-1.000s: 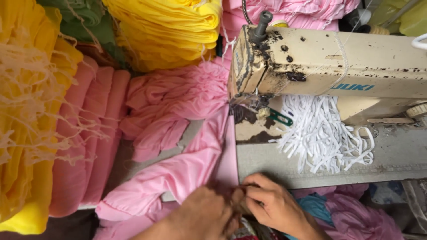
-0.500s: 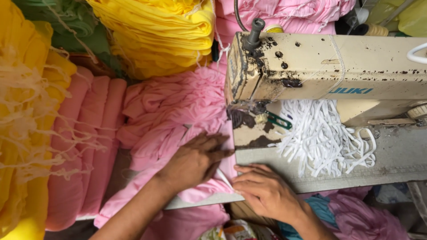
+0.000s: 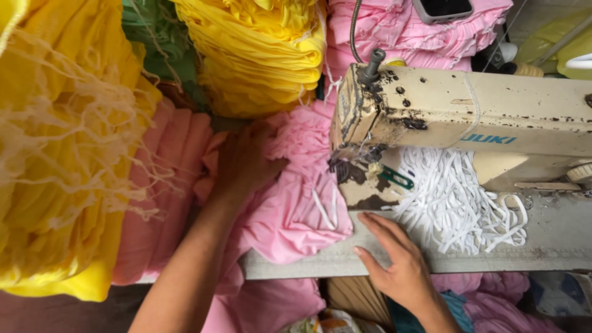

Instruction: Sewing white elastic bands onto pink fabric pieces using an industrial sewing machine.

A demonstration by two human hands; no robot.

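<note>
Resting on a sewing table (image 3: 555,246) heaped with pink fabric (image 3: 296,203), both hands

The worn cream metal sewing machine (image 3: 468,123) is running off the right edge; the dark flat phone (image 3: 443,8) is getting cropped at the top.

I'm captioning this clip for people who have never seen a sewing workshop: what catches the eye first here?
A worn cream sewing machine with chipped paint fills the upper right, a tangle of white elastic tape under its arm. Beside it, the left hand presses on bunched pink fabric, and the right hand lies flat on the grey table edge. Fringed yellow cloth fills the left.
</note>
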